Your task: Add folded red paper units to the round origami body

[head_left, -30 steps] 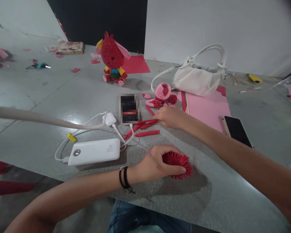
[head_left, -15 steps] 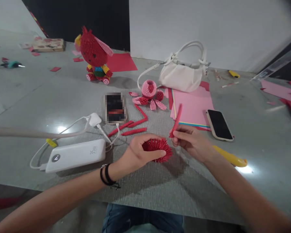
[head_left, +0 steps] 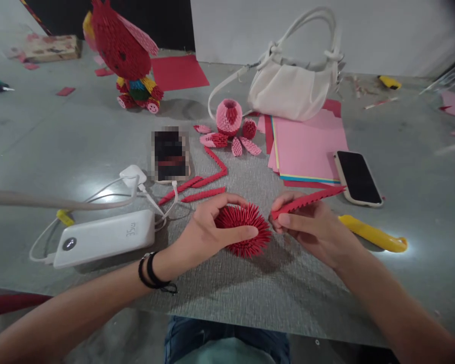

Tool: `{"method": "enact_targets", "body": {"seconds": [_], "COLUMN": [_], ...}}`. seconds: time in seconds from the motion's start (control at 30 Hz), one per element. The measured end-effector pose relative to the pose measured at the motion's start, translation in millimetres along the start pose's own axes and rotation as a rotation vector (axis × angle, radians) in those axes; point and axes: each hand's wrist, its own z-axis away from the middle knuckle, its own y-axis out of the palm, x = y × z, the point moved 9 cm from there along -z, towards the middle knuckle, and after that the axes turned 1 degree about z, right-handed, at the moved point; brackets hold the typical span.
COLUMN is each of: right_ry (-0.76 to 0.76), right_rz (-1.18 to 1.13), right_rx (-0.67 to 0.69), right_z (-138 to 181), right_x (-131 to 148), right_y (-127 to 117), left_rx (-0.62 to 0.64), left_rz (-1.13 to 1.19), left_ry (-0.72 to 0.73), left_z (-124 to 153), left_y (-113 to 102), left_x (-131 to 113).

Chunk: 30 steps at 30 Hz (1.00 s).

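My left hand (head_left: 216, 222) grips a round, spiky red paper piece (head_left: 250, 237) made of many folded points, its thumb lying across the top. Just right of it, my right hand (head_left: 307, 222) pinches a strip of stacked red folded-paper pieces (head_left: 311, 199), which points off to the right. A small gap separates the right fingertips from the spiky piece. Beyond my hands lie more red folded-paper strips (head_left: 205, 194) on the grey table. Farther back sits a pink and red folded-paper ball (head_left: 228, 119) with small petal-like pieces around it.
Left of my hands lie a white power bank (head_left: 106, 240) with cables and a phone (head_left: 170, 154). Pink paper sheets (head_left: 311, 146), another phone (head_left: 358, 177) and a yellow tool (head_left: 373, 233) are to the right. Behind stand a red paper figure (head_left: 121, 50) and a white handbag (head_left: 293, 91).
The red strip in my right hand has swung from nearly upright to lying over toward the right. More of the spiky piece's top shows now. The camera view has shifted.
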Motion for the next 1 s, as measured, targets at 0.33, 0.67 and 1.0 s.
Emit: {"method": "enact_targets", "body": {"seconds": [0.33, 0.67, 1.0], "right_ry": [0.134, 0.241, 0.234], "right_rz": [-0.089, -0.173, -0.104], "right_rx": [-0.012, -0.097, -0.090], "right_z": [1.0, 5.9, 5.4], "right_x": [-20.2, -26.2, -23.4], "right_y": [-0.7, 0.7, 2.1], "left_rx": [0.141, 0.145, 0.146], "left_rz": [0.085, 0.049, 0.026], "left_ry": [-0.058, -0.039, -0.030], "left_z": [4.9, 5.5, 5.5], "left_y": [13.1, 13.0, 13.3], "left_x": [-4.0, -4.9, -5.9]}}
